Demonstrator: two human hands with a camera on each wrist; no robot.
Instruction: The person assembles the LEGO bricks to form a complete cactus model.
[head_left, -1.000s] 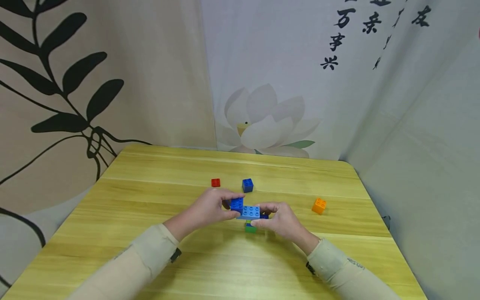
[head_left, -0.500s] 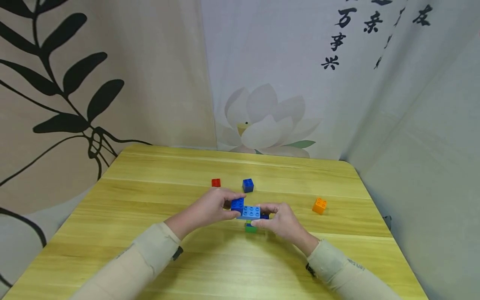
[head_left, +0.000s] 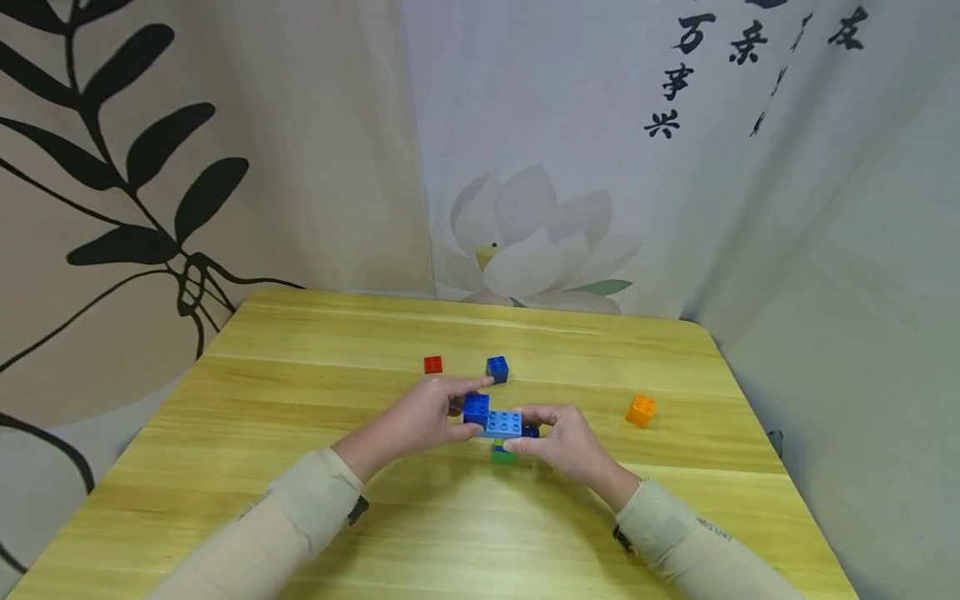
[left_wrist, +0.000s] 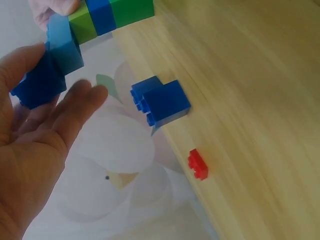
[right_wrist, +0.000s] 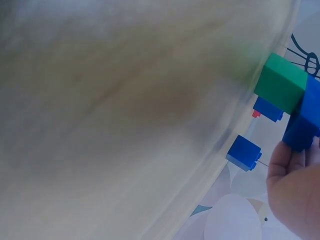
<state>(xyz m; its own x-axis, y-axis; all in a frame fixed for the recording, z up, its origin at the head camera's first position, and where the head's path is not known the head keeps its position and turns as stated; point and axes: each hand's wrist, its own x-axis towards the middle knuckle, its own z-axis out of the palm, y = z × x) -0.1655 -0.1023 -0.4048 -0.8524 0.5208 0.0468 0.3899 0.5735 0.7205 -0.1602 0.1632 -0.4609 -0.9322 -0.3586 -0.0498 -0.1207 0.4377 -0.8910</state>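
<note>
My left hand (head_left: 424, 413) is at a dark blue toy brick (head_left: 476, 408), its thumb on the near side, a finger bent behind, the index finger reaching out beyond the far side. This brick sits on the left end of a light blue brick (head_left: 503, 424). Below that, the left wrist view shows a lime brick (left_wrist: 83, 24), a blue brick (left_wrist: 101, 16) and a green brick (left_wrist: 131, 12) joined in a column. From the right, my right hand (head_left: 566, 442) grips the assembly, fingers on a dark blue brick (right_wrist: 302, 131) that sticks out beside the column.
A red brick (head_left: 432, 364) and a loose blue brick (head_left: 497, 369) lie behind the hands on the wooden table (head_left: 337, 333). An orange brick (head_left: 641, 411) lies to the right. A printed curtain (head_left: 540, 125) hangs behind the table's far edge.
My left index finger has lifted and stretched away from the dark blue brick's far edge, while the thumb stays on it. My right hand and the assembly hold nearly the same position.
</note>
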